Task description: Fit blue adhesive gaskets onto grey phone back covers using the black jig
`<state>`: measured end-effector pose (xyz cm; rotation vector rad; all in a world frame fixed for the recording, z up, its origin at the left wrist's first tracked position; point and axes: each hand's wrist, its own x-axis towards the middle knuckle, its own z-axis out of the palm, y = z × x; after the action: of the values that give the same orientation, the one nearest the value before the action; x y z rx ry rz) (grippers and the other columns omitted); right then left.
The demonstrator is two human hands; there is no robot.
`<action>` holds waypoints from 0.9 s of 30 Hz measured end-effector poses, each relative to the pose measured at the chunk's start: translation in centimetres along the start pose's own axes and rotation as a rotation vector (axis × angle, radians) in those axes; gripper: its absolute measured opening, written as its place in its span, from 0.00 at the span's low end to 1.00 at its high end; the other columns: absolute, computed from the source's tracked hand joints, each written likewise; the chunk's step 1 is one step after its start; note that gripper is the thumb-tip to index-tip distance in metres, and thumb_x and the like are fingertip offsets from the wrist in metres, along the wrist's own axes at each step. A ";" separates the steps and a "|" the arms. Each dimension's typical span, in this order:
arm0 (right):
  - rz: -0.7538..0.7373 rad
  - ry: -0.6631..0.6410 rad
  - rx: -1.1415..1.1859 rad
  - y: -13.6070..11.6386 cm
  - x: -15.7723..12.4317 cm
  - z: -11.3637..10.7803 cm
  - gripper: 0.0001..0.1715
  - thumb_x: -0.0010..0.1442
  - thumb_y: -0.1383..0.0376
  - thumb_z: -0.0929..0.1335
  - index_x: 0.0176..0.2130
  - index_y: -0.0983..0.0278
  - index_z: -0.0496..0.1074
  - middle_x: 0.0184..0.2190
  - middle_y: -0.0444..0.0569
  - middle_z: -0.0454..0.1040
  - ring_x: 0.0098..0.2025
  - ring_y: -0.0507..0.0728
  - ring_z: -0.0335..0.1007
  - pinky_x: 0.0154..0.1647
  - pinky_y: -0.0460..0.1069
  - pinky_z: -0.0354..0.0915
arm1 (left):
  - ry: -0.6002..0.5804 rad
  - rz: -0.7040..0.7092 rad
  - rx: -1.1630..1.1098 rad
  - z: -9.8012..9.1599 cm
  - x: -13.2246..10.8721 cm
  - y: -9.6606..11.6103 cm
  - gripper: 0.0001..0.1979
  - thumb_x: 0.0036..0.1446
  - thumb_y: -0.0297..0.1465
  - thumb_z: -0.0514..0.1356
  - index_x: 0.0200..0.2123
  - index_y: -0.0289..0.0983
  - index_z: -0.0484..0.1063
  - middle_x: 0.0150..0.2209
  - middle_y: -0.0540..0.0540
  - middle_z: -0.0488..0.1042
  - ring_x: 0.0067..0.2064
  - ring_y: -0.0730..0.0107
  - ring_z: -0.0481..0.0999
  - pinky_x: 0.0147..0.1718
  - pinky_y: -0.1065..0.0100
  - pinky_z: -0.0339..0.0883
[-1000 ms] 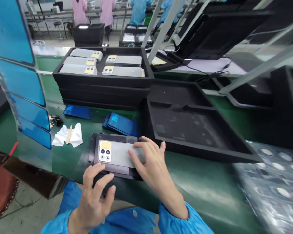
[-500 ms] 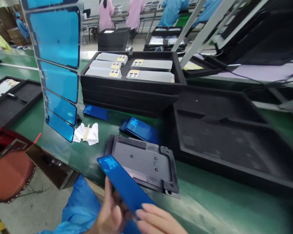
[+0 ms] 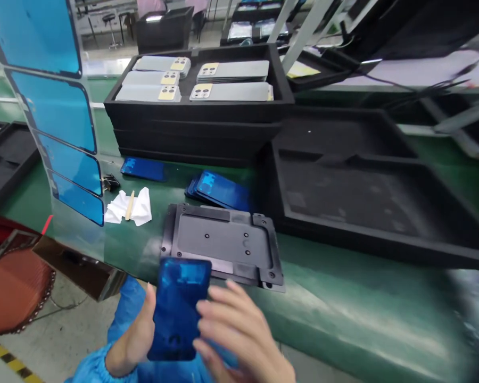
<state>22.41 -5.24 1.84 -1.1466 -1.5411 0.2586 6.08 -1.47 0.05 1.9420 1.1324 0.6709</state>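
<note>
Held upright in front of me is a phone back cover (image 3: pixel 178 314) with a glossy blue film face and a dark mark near its lower end. My left hand (image 3: pixel 139 332) is closed on its left edge, thumb along the side and the other fingers hidden behind. At the right edge, my right hand (image 3: pixel 239 332) has its fingers stretched and apart, slightly blurred; whether the tips touch the cover I cannot tell. Just beyond lies a dark recessed fixture plate (image 3: pixel 223 242). Behind that plate is a stack of blue-filmed covers (image 3: pixel 223 190), with another blue cover (image 3: pixel 143 168) to its left.
A hanging strip of blue adhesive sheets (image 3: pixel 59 109) stands at left, near a black binder clip (image 3: pixel 110 182) and a white tissue (image 3: pixel 141 207) with a wooden stick (image 3: pixel 130 206). Stacked black trays (image 3: pixel 191 119) carry silver phone backs (image 3: pixel 235 91). A black tray (image 3: pixel 367 197) lies right.
The held cover has swung from a slant to upright, its face now toward me. My right fingers have spread at its edge. The view has shifted, and the bench items sit higher.
</note>
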 end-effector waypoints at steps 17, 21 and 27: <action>0.605 0.118 0.445 1.6 2.3 -1.4 0.05 0.66 0.61 0.72 0.41 0.57 0.72 0.35 0.46 0.81 0.40 0.55 0.82 0.44 0.48 0.77 | -0.241 -0.308 -0.956 -4.1 -0.3 -0.4 0.54 0.58 0.67 0.30 0.48 0.35 0.81 0.41 0.33 0.84 0.38 0.51 0.86 0.31 0.58 0.80; 0.734 -0.187 0.487 0.7 0.4 -0.5 0.06 0.68 0.60 0.69 0.40 0.59 0.77 0.31 0.46 0.81 0.32 0.53 0.79 0.32 0.43 0.74 | -0.031 -0.518 -1.326 -5.2 1.3 -0.2 0.41 0.61 0.64 0.47 0.45 0.35 0.82 0.37 0.39 0.84 0.37 0.57 0.85 0.37 0.61 0.80; 0.893 -0.574 0.501 0.2 -1.1 2.3 0.20 0.68 0.55 0.65 0.31 0.63 0.76 0.29 0.48 0.80 0.32 0.54 0.76 0.35 0.46 0.68 | 0.021 -0.713 -1.608 -4.9 2.8 0.8 0.38 0.67 0.57 0.47 0.47 0.31 0.82 0.39 0.39 0.84 0.39 0.58 0.85 0.41 0.61 0.79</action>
<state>20.42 -5.06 0.25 -1.3353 -1.2041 1.5891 4.09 2.49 3.57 0.1516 0.7126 0.7706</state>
